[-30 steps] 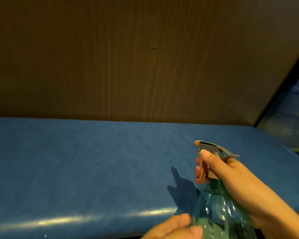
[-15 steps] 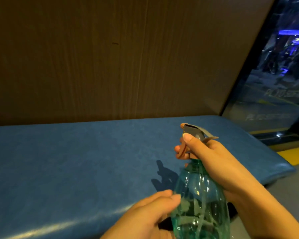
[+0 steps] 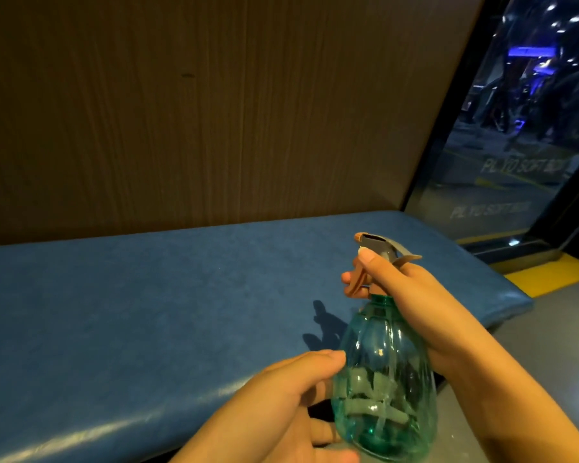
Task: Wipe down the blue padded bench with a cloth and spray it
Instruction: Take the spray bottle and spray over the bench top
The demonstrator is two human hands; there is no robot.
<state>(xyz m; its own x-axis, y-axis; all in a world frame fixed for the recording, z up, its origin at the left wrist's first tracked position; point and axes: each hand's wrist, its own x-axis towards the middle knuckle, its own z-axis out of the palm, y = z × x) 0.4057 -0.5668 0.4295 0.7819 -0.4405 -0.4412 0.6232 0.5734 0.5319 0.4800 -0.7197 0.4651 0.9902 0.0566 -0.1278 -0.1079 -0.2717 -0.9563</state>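
Observation:
The blue padded bench (image 3: 154,305) runs across the view below a wooden wall. Over its front right part I hold a clear green spray bottle (image 3: 385,382) upright, with a grey and orange trigger head. My right hand (image 3: 411,302) is wrapped round the bottle's neck, fingers on the trigger, nozzle pointing left over the bench. My left hand (image 3: 281,399) cups the lower left side of the bottle. No cloth is in view.
A brown wood-grain wall panel (image 3: 198,111) rises behind the bench. To the right stands a dark glass window (image 3: 515,145) with faint lettering, above a yellow floor strip (image 3: 549,275). Grey floor (image 3: 549,362) lies beyond the bench's right end.
The view has swung to the right, bringing the bench's right end and the window into sight. My left hand has come up against the bottle's side. My right hand keeps its grip.

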